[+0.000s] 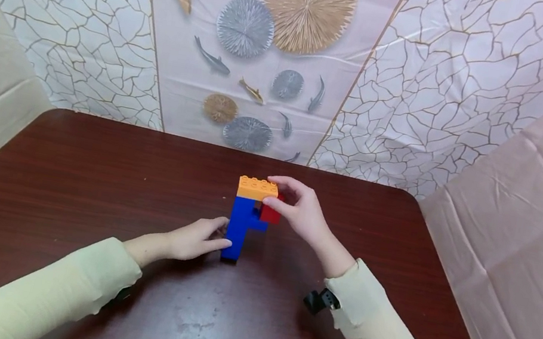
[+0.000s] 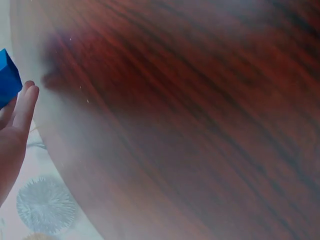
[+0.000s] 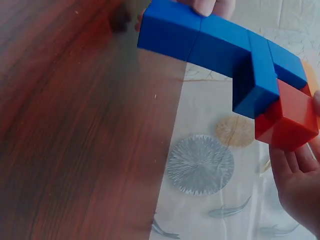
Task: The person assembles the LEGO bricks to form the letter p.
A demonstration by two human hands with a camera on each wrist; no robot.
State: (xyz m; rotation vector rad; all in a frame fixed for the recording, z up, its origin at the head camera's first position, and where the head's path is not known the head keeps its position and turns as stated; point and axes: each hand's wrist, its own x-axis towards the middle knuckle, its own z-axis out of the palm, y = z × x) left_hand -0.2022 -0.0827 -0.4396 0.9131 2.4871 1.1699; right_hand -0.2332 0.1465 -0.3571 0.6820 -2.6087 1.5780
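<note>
A tall column of stacked blue toy bricks (image 1: 238, 227) stands upright over the table, with one blue brick (image 3: 256, 82) jutting sideways from its upper part. Across the top lies an orange studded brick (image 1: 252, 191); beneath its right end is a red brick (image 1: 271, 214), right above the jutting blue one. My left hand (image 1: 196, 238) grips the lower column from the left, thumb in front and fingers behind. The orange brick's right end is pinched by my right hand (image 1: 304, 212), whose lower fingers reach behind the red brick. In the left wrist view only a blue corner (image 2: 7, 80) shows.
The dark brown wooden table (image 1: 84, 179) has rounded far corners. A patterned cloth (image 1: 244, 74) hangs behind it, and pale fabric walls (image 1: 526, 239) rise on both sides. A small black device (image 1: 316, 301) sits at the right cuff.
</note>
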